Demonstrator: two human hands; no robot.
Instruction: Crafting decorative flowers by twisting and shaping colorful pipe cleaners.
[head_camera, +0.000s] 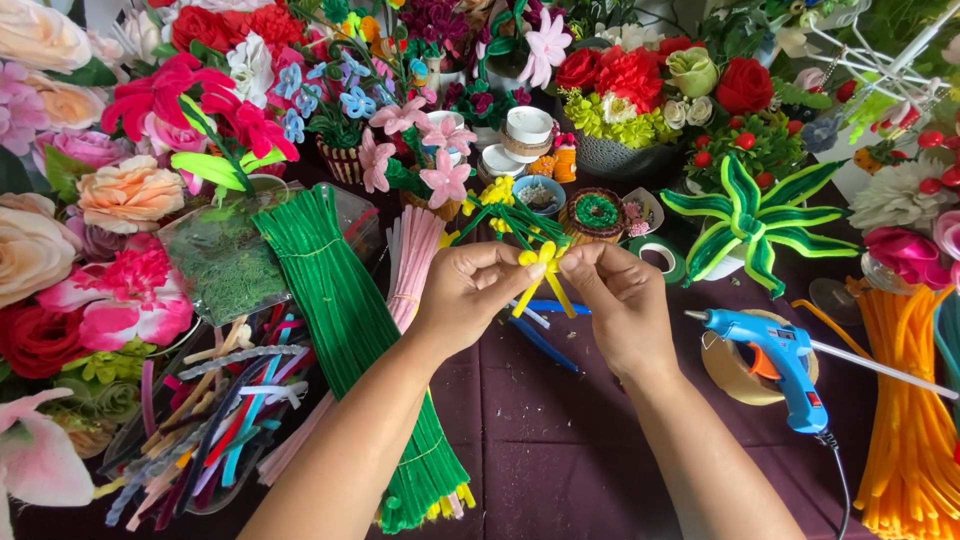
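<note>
Both hands work mid-frame above the bench (560, 440), which wears a dark purple cloth. The left hand (470, 295) and right hand (620, 300) pinch one small yellow pipe-cleaner flower (545, 262) between thumb and fingertips; each grip is narrow and closed on the flower, left at the petal loops, right just beside it on the wire ends that hang down. The flower sits in the air between the two hands, over the blue pipe cleaners (545, 325) lying on the cloth.

Doing this well, as a judgement: keep the pinch right at the centre where the loops meet, twist tightly there, and support the petals so the fuzzy wire bends without flattening. Short, even loops look best.

Materials:
- The flower is chenille stem, fuzzy pile over thin wire, bent into narrow loops.
- The green pipe-cleaner bundle (350, 330) is long, dense and tied, lying diagonally left of the hands.
- The pink pipe-cleaner bundle (412, 260) is paler and slimmer, just beside the green.
- The orange pipe-cleaner bundle (905, 400) is at the right edge.
- The blue glue gun (780, 365) is hard plastic with an orange trigger, leaning on a tape roll (735, 370).
- The green-and-yellow striped leaf plant (750, 220) is made of flat coiled stems.
- Finished flowers crowd the back and left.
</note>
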